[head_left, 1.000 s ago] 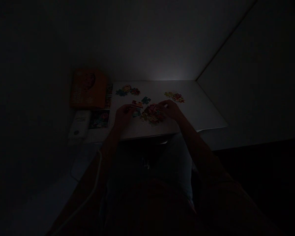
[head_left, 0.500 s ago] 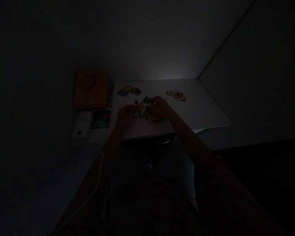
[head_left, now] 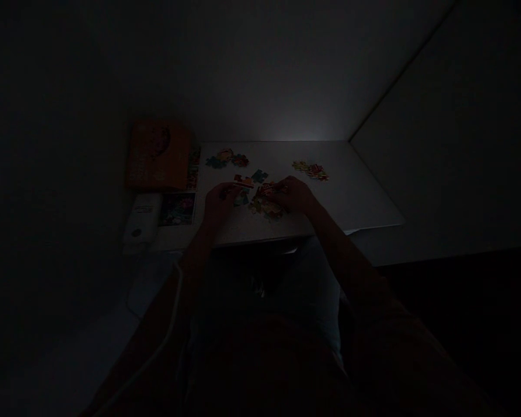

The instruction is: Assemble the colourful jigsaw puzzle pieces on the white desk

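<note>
From the head view, the left hand (head_left: 219, 204) curls at a flat cardboard jigsaw piece (head_left: 243, 182), and the right hand (head_left: 292, 195) bends over a knobbly cluster of pieces (head_left: 264, 204) (the dimness hides whether either hand truly grips). These lie on the smooth white bench (head_left: 356, 197), with two more clumps (head_left: 226, 158) (head_left: 311, 170) farther out. Along its left side sit an orange box (head_left: 158, 156), a glossy picture card (head_left: 177, 208) and a white plastic container (head_left: 142, 223).

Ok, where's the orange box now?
In the head view, the orange box lies at the far left corner of the table, just beyond the white bottle and picture card.
</note>
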Demonstrator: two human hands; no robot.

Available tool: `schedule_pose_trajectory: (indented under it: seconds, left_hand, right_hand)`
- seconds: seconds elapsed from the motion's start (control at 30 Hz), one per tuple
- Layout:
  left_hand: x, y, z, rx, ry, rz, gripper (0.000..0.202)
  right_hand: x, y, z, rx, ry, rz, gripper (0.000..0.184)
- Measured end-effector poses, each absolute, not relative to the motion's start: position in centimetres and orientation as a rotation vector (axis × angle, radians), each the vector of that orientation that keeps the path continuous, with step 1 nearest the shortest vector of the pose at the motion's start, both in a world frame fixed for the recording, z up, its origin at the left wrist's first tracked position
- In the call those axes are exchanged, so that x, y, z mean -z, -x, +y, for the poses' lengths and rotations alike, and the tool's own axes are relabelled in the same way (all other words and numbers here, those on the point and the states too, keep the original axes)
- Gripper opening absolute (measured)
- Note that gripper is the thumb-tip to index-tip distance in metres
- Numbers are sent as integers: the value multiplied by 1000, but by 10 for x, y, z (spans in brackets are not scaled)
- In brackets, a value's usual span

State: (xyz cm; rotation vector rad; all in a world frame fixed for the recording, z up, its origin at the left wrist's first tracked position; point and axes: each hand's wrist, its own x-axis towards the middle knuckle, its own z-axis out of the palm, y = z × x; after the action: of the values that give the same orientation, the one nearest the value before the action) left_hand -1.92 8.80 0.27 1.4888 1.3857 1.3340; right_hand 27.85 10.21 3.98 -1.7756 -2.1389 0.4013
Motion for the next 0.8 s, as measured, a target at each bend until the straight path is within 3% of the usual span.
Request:
schedule_pose_trajectory:
  seconds: [0.5,0.8]
  left_hand:
    - [-4,18,88,-1358,-1477,1383,38]
    - [1,20,90,-1407,-1474,1383,46]
  right_hand:
    - [-53,-280,96,-185,1648,-2243,23]
    - [-151,-316,38,272,1059,-1822,37]
